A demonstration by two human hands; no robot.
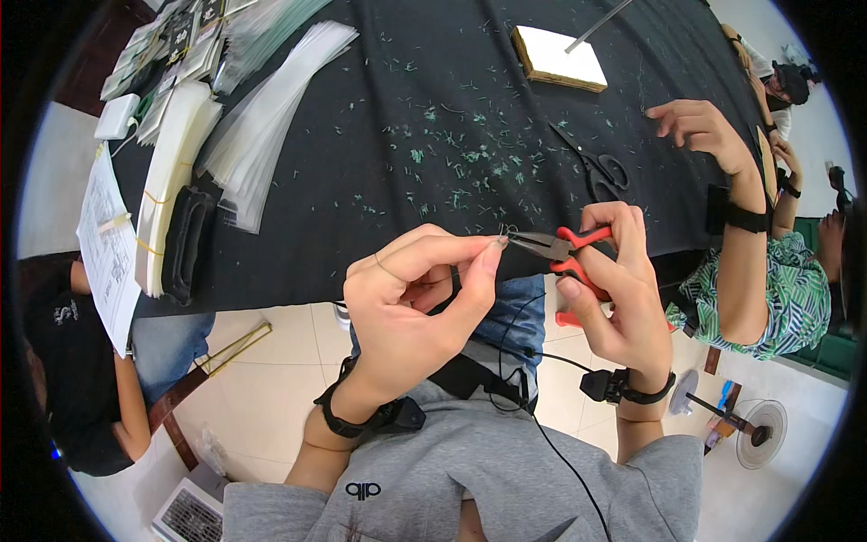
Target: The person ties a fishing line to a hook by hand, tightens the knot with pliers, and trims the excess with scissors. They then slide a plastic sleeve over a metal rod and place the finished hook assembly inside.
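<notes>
Near the table's front edge, my left hand [417, 298] pinches a tiny thing between thumb and forefinger. A thin, wire-like loop [511, 229] shows at the fingertips; its exact kind is too small to make out. My right hand [625, 287] is wrapped around long-nose pliers [543, 243] with red and black handles. The pliers' tips point left and meet the left fingertips, at or right by the tiny thing. A fine thread or ring circles one of my left fingers. Beyond the right hand, black-handled scissors [607, 173] lie on the black cloth.
Green clippings [470, 155] are scattered over the black cloth [361, 194]. A white-topped block [562, 56] with a thin rod stands at the back. Clear plastic sleeves [280, 113] and banded stacks [170, 194] fill the left. A co-worker's hand [695, 126] reaches in from the right.
</notes>
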